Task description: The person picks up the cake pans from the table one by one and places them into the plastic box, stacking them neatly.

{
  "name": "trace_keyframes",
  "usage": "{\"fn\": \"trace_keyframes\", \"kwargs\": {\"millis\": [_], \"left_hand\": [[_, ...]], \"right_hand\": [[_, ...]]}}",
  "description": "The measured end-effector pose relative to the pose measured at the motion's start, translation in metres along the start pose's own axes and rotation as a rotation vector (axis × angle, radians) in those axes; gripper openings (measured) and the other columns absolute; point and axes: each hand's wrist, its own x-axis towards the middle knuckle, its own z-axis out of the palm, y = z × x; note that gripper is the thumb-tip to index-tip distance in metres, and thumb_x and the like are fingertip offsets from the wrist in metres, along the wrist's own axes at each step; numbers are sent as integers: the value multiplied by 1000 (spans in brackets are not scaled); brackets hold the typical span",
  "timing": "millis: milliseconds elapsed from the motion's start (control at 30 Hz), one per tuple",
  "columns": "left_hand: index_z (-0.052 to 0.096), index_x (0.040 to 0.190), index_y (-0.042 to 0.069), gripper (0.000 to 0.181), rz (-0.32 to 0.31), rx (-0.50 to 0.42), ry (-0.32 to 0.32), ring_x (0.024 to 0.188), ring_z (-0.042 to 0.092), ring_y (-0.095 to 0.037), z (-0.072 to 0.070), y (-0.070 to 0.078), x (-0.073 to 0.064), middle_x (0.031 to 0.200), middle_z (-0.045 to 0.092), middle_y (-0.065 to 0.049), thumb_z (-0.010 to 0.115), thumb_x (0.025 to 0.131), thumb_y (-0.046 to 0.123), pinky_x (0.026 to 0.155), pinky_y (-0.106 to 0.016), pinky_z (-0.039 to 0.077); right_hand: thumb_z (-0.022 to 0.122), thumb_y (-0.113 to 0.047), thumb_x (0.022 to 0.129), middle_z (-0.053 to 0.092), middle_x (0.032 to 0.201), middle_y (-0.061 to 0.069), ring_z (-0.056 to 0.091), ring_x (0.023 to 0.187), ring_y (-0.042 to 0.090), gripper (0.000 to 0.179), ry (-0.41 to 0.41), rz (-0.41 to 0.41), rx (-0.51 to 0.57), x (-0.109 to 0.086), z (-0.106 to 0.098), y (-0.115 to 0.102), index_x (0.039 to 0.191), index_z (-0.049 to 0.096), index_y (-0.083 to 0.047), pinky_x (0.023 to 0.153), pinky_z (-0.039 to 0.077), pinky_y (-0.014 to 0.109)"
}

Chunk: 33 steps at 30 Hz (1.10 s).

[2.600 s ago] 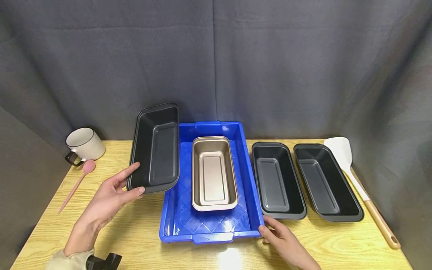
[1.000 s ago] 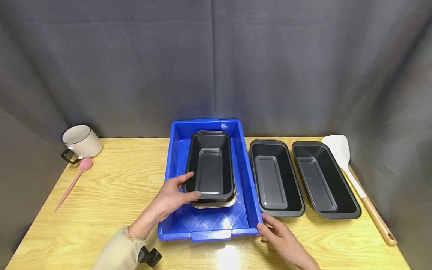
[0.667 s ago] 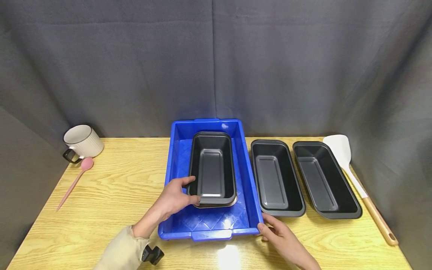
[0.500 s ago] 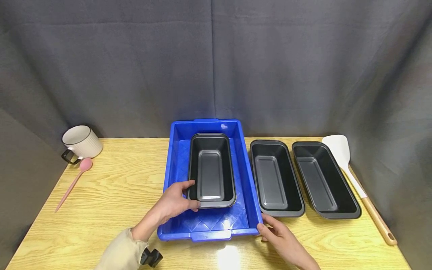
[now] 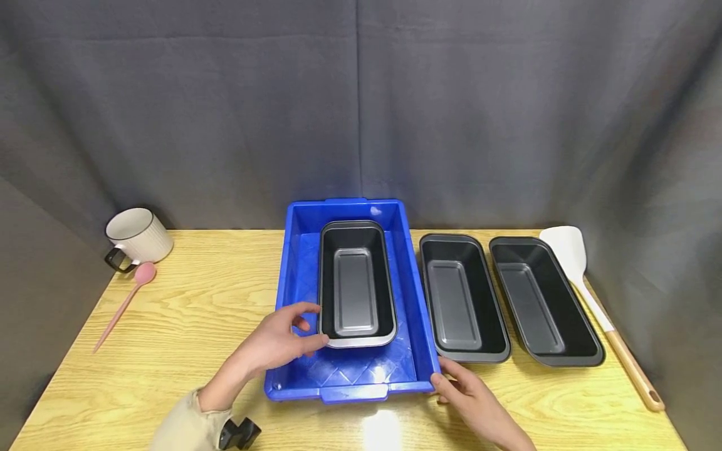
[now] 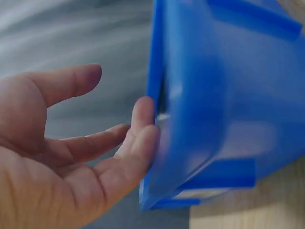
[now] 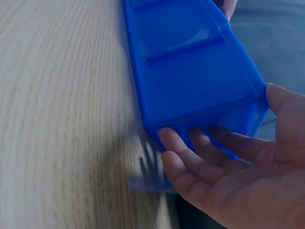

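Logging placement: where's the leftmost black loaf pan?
Head view, centre: the black loaf pan sits in the blue tray, left hand at the pan's near-left corner.

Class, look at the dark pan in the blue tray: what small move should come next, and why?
Probably ease the left grip back from the dark pan: that pan lies inside the blue tray, and the left fingers look relaxed, not wrapped round it.

Toward the near edge of the desk, a creased cream sleeve ends short of the bare left hand; beside its cuff sits a small black fitting (blocky, with two stubby lobes); the right hand is bare too
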Motion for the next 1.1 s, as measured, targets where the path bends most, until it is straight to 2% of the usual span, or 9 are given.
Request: {"fn": "trace_keyframes", "kwargs": {"millis": [167, 267, 333, 433, 567, 667, 867, 967, 1100], "left_hand": [[55, 130, 4, 52, 64, 0, 83, 70, 60, -17, -23, -1, -18, 99, 61, -9, 72, 86, 24, 63, -30, 47], [54, 132, 5, 52, 86, -36, 134, 81, 64, -19, -30, -9, -27, 106, 61, -12, 71, 87, 22, 67, -29, 49], [53, 133, 6, 51, 122, -46, 164, 91, 65, -22, -32, -18, -33, 113, 60, -14, 71, 87, 20, 73, -30, 52], [52, 135, 9, 53, 206, 4, 177, 106, 62, -32, -29, -38, -40, 127, 57, -17, 72, 87, 20, 83, -38, 52], [49, 139, 13, 59, 270, 23, 145, 116, 56, -38, -19, -63, -50, 141, 49, -12, 74, 86, 22, 92, -48, 48], [47, 140, 15, 61, 260, -57, 96, 117, 55, -39, -12, -75, -55, 145, 43, -12, 74, 86, 21, 93, -45, 48], [40, 144, 5, 61, 227, -286, -1, 119, 50, -45, 3, -87, -61, 146, 34, -26, 68, 90, 12, 87, -28, 51], [37, 144, 3, 61, 245, -332, 12, 120, 51, -37, 8, -91, -63, 143, 36, -28, 66, 91, 8, 89, -26, 50], [41, 144, 8, 59, 261, -279, 70, 119, 52, -14, 11, -95, -64, 141, 42, -20, 66, 90, 8, 93, -24, 47]], "right_hand": [[44, -10, 102, 57, 117, 28, 63, 89, 12, 40, -8, -9, 13, -1, 0, 0, 136, 42, 13, 75, 52, 29], [44, -10, 102, 57, 118, 28, 63, 90, 12, 41, -8, 0, 17, -1, 0, 0, 136, 41, 13, 75, 52, 29], [44, -9, 102, 57, 118, 29, 62, 90, 12, 41, -9, -14, 12, -2, 0, 1, 136, 40, 13, 75, 52, 30], [44, -9, 102, 57, 118, 29, 63, 90, 12, 41, -7, -20, 14, -2, 0, 2, 136, 40, 14, 75, 52, 30], [43, -8, 102, 57, 118, 28, 63, 90, 11, 40, -6, -30, 10, -2, 0, 2, 136, 41, 13, 75, 52, 30], [43, -7, 102, 58, 116, 28, 63, 90, 11, 39, -7, -44, 1, -2, 0, 3, 136, 41, 13, 74, 52, 30], [42, -7, 102, 57, 116, 27, 62, 90, 10, 39, -9, -45, 7, -1, 1, 4, 135, 41, 14, 74, 52, 30], [42, -7, 102, 55, 118, 29, 62, 90, 10, 39, -7, -43, 12, -1, 1, 4, 135, 41, 14, 74, 52, 30], [42, -7, 102, 56, 118, 29, 62, 90, 10, 39, -4, -42, 8, -1, 1, 3, 135, 41, 14, 74, 52, 30]]}}
